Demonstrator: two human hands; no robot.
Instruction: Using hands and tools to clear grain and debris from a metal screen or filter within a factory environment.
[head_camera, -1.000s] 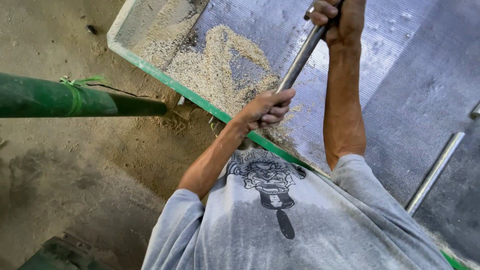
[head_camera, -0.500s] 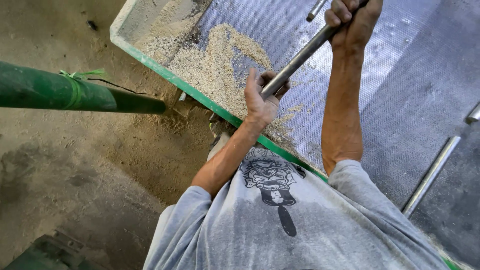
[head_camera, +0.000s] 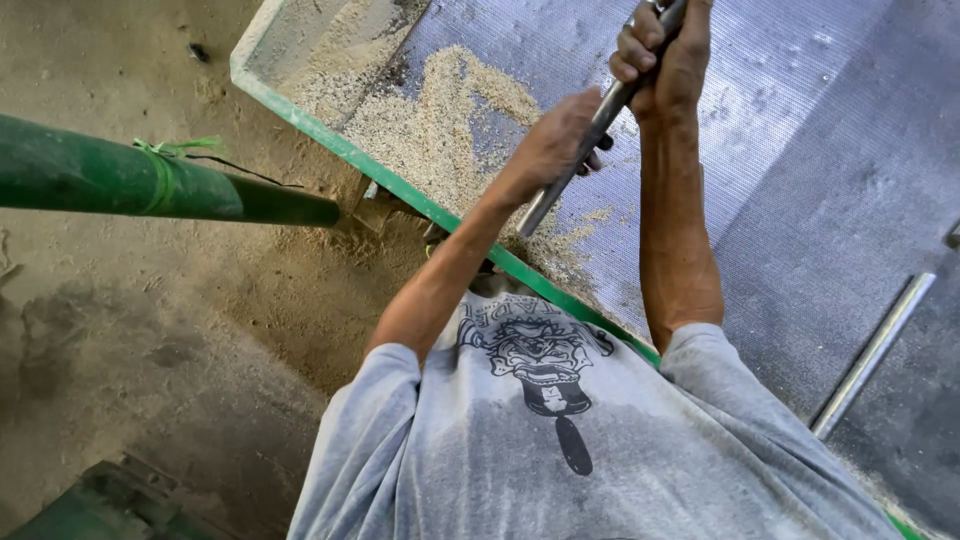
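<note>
- Big picture first: a wide grey perforated metal screen fills the upper right, tilted in a green frame that runs diagonally across the view.
- Below left there is bare dirt floor, dusted with pale grain near the frame's edge, and a thick green pipe reaches in from the left, tied with a green string.
- On the screen lies a heap of pale husky grain, gathered against the upper left corner and trailing down along the frame; most of the mesh to the right looks bare already, so by my reading the clearing is well on, with this one pile left to shift.
- A second steel bar lies loose on the mesh at lower right, untouched.
- Now the tool: a long steel rod slants down toward the frame's edge beside the grain trail.
- Right hand is wrapped tight round the rod's upper part, fingers fully closed.
- Left hand is clamped lower on the same rod, just beside the heap.
</note>
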